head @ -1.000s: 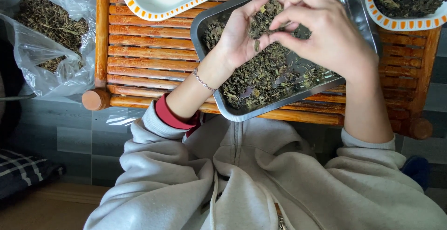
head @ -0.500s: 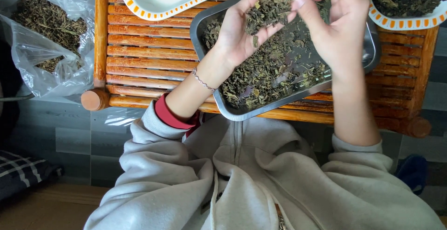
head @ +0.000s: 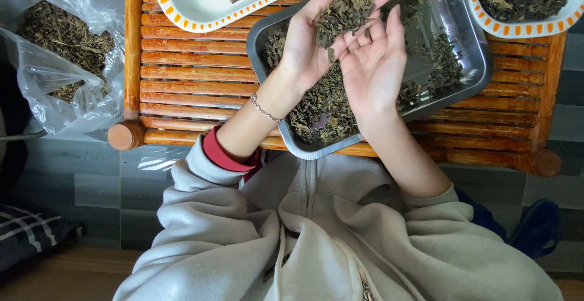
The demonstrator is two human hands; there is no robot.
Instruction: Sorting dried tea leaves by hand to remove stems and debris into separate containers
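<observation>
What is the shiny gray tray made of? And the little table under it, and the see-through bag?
The gray tray looks like metal, probably stainless steel: its rim gleams and mirrors light. The table looks like wood, maybe bamboo: orange-brown varnished slats with grain lines and round pegs. The bag looks like thin clear plastic: it crinkles, glints, and shows the dried leaves inside.

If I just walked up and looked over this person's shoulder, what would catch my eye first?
The left hand, palm up over a steel tray, cups a heap of dried leaves; the open right hand lies beside it. More leaves fill the tray, two orange-trimmed dishes behind and a plastic bag at left.
</observation>
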